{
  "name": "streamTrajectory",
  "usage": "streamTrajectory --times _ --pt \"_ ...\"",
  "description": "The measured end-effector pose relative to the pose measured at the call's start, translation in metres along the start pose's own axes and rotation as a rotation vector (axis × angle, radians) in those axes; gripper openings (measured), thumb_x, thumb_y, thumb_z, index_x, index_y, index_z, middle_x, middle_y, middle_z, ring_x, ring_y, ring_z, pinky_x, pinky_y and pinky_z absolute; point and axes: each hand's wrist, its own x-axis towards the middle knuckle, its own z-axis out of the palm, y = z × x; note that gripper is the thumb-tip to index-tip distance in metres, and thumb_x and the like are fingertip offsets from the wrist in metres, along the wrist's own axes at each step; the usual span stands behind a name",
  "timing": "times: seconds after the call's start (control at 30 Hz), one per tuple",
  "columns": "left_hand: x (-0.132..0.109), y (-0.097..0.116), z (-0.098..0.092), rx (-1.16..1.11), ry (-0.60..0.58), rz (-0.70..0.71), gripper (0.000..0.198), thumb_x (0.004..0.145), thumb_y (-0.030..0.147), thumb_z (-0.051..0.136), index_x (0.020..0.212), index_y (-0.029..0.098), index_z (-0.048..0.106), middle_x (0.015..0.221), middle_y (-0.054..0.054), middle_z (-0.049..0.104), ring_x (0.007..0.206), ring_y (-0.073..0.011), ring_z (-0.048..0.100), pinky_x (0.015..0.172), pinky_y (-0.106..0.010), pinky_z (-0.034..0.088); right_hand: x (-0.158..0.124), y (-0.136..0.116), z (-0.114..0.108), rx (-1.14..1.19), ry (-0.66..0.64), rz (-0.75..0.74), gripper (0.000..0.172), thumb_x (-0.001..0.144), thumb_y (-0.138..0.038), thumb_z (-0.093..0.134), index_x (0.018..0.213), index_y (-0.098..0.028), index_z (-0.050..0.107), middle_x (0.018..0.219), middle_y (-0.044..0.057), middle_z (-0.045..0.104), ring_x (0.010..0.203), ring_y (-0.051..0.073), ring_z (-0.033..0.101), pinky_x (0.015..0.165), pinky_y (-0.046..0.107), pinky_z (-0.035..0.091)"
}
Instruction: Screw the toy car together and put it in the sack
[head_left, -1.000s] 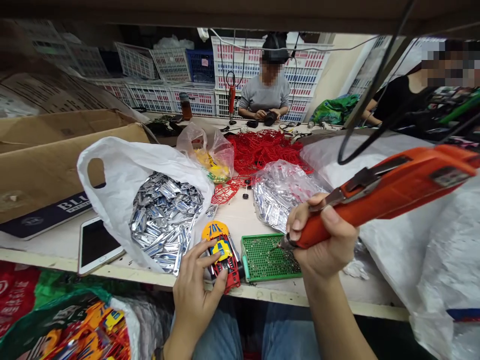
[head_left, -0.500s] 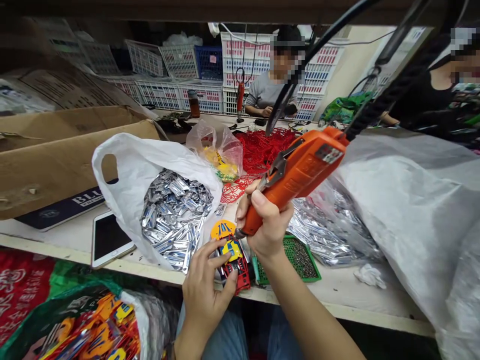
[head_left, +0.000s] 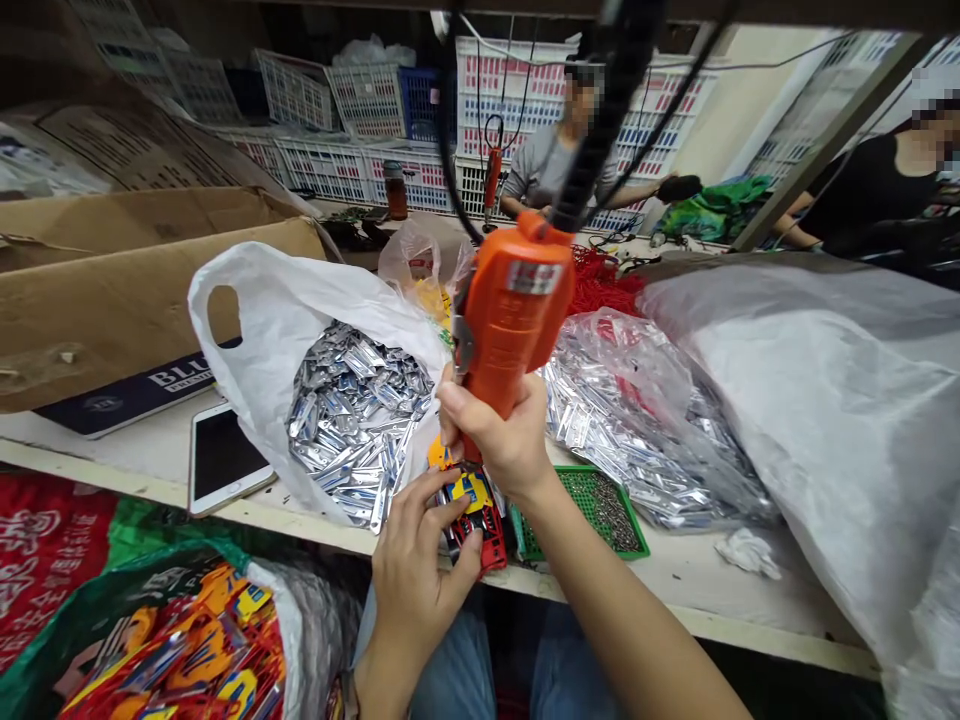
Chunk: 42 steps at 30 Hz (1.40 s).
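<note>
My right hand (head_left: 511,440) is wrapped around an orange electric screwdriver (head_left: 517,315), which hangs from a thick black cord. The tool is nearly upright, its lower end over a small red, yellow and orange plastic toy vehicle (head_left: 489,528). Its tip is hidden, so contact cannot be told. At the table's front edge, the fingers and thumb of my left hand (head_left: 420,560) grip the toy from its left side and near end. Just right of the toy lies a green perforated tray (head_left: 636,552) holding many small screws (head_left: 613,515).
Left of the toy, a white plastic bag (head_left: 262,290) spills shiny metal strips (head_left: 360,410); more lie under clear plastic (head_left: 622,420). A phone (head_left: 227,458), a cardboard box (head_left: 150,290) and a large white sack (head_left: 832,380) flank them. Below left sits a bag of similar toys (head_left: 202,640). Two people work beyond.
My right hand has shifted left and swung the screwdriver from a slant to nearly upright, its lower end now over the toy. My left hand keeps its grip. A person behind has stretched out an arm.
</note>
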Motion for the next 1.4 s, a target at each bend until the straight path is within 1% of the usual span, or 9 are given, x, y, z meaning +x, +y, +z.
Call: streamTrajectory --times 0.13,0.2,0.27,0.37,0.47,0.57,0.67,0.8,1.4 --pt "0.002 0.002 -0.001 0.019 0.002 0.002 0.013 0.103 0.029 0.049 0.110 0.022 0.057 0.122 -0.009 0.066 0.118 -0.0212 0.061 0.098 -0.034 0.052 0.003 0.001 0.006 0.008 -0.072 0.049 0.039 0.068 -0.045 0.089 0.063 -0.020 0.060 0.051 -0.005 0.054 0.042 0.007 0.045 0.037 0.020 0.035" --pt "0.001 0.001 0.000 0.003 -0.005 0.004 0.012 0.103 0.028 0.050 0.110 0.022 0.057 0.124 -0.009 0.066 0.120 -0.0205 0.060 0.100 -0.034 0.050 0.001 0.000 0.004 -0.004 -0.022 0.046 0.037 0.070 -0.044 0.087 0.063 -0.019 0.060 0.049 -0.005 0.054 0.039 0.007 0.046 0.036 0.020 0.036" --pt "-0.001 -0.001 0.001 -0.015 -0.011 -0.001 0.012 0.103 0.027 0.051 0.111 0.022 0.057 0.125 -0.009 0.066 0.121 -0.0202 0.060 0.101 -0.034 0.048 -0.004 -0.003 -0.004 -0.010 0.097 -0.002 0.029 0.074 -0.042 0.082 0.070 -0.018 0.067 0.049 -0.005 0.057 0.035 0.008 0.047 0.034 0.020 0.037" --pt "-0.004 -0.005 0.003 -0.035 -0.026 0.006 0.014 0.102 0.025 0.055 0.115 0.021 0.057 0.127 -0.009 0.066 0.124 -0.0202 0.058 0.103 -0.034 0.046 -0.019 -0.014 -0.029 -0.004 0.296 -0.151 0.017 0.079 -0.035 0.077 0.086 -0.020 0.073 0.049 -0.005 0.061 0.033 0.009 0.049 0.032 0.018 0.036" --pt "-0.005 -0.008 0.004 -0.062 -0.038 0.012 0.015 0.100 0.022 0.057 0.115 0.021 0.057 0.130 -0.010 0.064 0.126 -0.0205 0.057 0.106 -0.035 0.044 -0.040 -0.027 -0.062 -0.060 0.415 -0.283 0.009 0.080 -0.029 0.074 0.086 -0.021 0.072 0.049 -0.004 0.062 0.033 0.009 0.049 0.032 0.017 0.036" --pt "-0.007 -0.010 0.004 -0.075 -0.031 0.018 0.015 0.100 0.021 0.057 0.115 0.020 0.058 0.129 -0.011 0.064 0.127 -0.0213 0.056 0.107 -0.035 0.043 -0.060 -0.033 -0.088 -0.136 0.469 -0.304 0.007 0.080 -0.026 0.073 0.083 -0.020 0.072 0.048 -0.003 0.062 0.033 0.009 0.049 0.034 0.018 0.039" --pt "-0.008 -0.011 0.004 -0.072 -0.035 0.035 0.015 0.099 0.021 0.058 0.115 0.019 0.058 0.129 -0.011 0.064 0.126 -0.0216 0.056 0.106 -0.034 0.043 -0.074 -0.032 -0.099 -0.167 0.475 -0.276 0.006 0.080 -0.026 0.072 0.082 -0.020 0.071 0.047 -0.003 0.061 0.033 0.010 0.049 0.034 0.019 0.038" --pt "-0.008 -0.013 0.004 -0.064 -0.033 0.034 0.015 0.099 0.021 0.059 0.113 0.018 0.059 0.129 -0.012 0.065 0.126 -0.0221 0.056 0.106 -0.035 0.042 -0.080 -0.028 -0.099 -0.156 0.476 -0.266 0.006 0.080 -0.025 0.071 0.083 -0.020 0.070 0.047 -0.003 0.062 0.033 0.011 0.049 0.034 0.020 0.039" --pt "-0.007 -0.010 0.005 -0.086 -0.031 0.015 0.015 0.100 0.022 0.058 0.114 0.019 0.059 0.129 -0.011 0.065 0.126 -0.0219 0.057 0.107 -0.035 0.043 -0.079 -0.022 -0.095 -0.142 0.458 -0.240 0.010 0.079 -0.027 0.075 0.083 -0.019 0.071 0.048 -0.003 0.062 0.033 0.011 0.049 0.034 0.020 0.038"
